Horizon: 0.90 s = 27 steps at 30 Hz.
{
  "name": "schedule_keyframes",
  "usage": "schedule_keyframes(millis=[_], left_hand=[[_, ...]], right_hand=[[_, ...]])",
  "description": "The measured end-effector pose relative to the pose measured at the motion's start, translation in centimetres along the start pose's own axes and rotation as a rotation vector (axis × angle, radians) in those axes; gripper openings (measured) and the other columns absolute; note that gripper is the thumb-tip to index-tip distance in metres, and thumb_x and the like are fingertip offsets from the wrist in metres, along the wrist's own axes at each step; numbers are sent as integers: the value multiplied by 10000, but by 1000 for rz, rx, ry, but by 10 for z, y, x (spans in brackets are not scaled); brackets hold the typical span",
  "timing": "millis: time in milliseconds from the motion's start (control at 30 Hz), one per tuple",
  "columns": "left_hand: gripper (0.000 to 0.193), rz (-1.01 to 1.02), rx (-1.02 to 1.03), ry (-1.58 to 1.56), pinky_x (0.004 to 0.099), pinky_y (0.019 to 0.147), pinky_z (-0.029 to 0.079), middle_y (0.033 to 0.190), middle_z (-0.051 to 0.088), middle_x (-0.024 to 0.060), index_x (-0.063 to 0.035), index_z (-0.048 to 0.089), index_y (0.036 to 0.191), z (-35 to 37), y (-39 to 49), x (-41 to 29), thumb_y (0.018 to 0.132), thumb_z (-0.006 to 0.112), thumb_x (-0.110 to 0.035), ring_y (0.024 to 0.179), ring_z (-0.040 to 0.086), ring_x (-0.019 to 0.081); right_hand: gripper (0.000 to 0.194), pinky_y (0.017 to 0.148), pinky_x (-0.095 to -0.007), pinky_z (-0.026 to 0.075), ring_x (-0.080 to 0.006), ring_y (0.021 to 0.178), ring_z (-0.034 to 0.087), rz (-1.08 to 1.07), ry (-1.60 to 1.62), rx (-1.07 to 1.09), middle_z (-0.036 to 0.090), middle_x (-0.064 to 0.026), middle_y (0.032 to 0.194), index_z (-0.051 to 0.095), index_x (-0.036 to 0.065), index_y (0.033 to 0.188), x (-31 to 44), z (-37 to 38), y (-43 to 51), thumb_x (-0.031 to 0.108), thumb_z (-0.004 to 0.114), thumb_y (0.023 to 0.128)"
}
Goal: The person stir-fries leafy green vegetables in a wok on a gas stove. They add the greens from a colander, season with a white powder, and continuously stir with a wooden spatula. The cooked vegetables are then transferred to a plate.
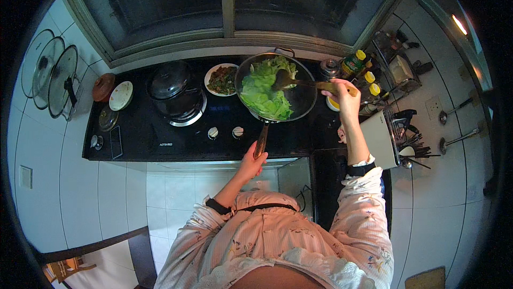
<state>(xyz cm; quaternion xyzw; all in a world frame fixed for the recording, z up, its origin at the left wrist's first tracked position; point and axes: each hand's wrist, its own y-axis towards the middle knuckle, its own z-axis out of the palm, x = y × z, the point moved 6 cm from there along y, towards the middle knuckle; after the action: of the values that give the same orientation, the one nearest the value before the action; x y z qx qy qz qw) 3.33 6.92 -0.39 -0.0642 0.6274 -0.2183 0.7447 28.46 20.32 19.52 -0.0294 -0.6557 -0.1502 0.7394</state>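
Observation:
My left hand (253,163) grips the brown handle (262,138) of a wok (305,102) on the right side of the stove. Green leafy vegetables, apparently lettuce, (264,92) fill the wok's left and middle part, with light steam over them. My right hand (344,96) is closed around the end of a wooden spatula (304,83), which reaches into the wok from the right. The spatula's head rests against the leaves, and its tip is partly hidden among them.
A plate of cooked food (221,80) sits left of the wok, beside a dark lidded pot (172,84) on the other burner. Yellow-capped bottles (354,62), a knife block with utensils (380,140) and a wire rack (396,64) crowd the right. A phone (116,142) lies far left.

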Motion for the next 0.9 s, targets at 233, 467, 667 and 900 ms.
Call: schedule_keyframes(millis=[233, 467, 667, 900], left_hand=[[663, -27, -1, -37, 214, 369, 327, 774, 529, 50, -162, 185, 1431, -1, 0, 1, 893, 570, -217, 444, 403, 69], [641, 8, -2, -5, 218, 371, 321, 782, 532, 50, -160, 207, 1422, -1, 0, -2, 894, 566, -210, 448, 398, 68], [618, -24, -22, -21, 220, 363, 309, 761, 534, 41, -183, 236, 1410, 1, 0, 1, 893, 572, -219, 434, 392, 71], [587, 21, -12, 22, 212, 363, 322, 738, 532, 29, -174, 268, 1395, -1, 1, -2, 893, 569, -216, 432, 400, 70]], right_hand=[[182, 704, -248, 507, -135, 767, 624, 55, -323, 399, 641, -62, 848, 611, -29, 959, -14, 47, -47, 128, 534, 910], [80, 590, -386, 514, -341, 681, 624, -682, -951, 828, 619, -191, 774, 560, -12, 837, 14, 90, -100, 52, 554, 790], [141, 612, -392, 528, -363, 691, 627, -721, -1049, 1049, 564, -287, 982, 534, -43, 878, -23, 93, -127, 64, 553, 788], [176, 732, -408, 512, -380, 842, 604, -638, -932, 997, 603, -233, 991, 566, -43, 968, 7, 75, -96, 66, 574, 830]])
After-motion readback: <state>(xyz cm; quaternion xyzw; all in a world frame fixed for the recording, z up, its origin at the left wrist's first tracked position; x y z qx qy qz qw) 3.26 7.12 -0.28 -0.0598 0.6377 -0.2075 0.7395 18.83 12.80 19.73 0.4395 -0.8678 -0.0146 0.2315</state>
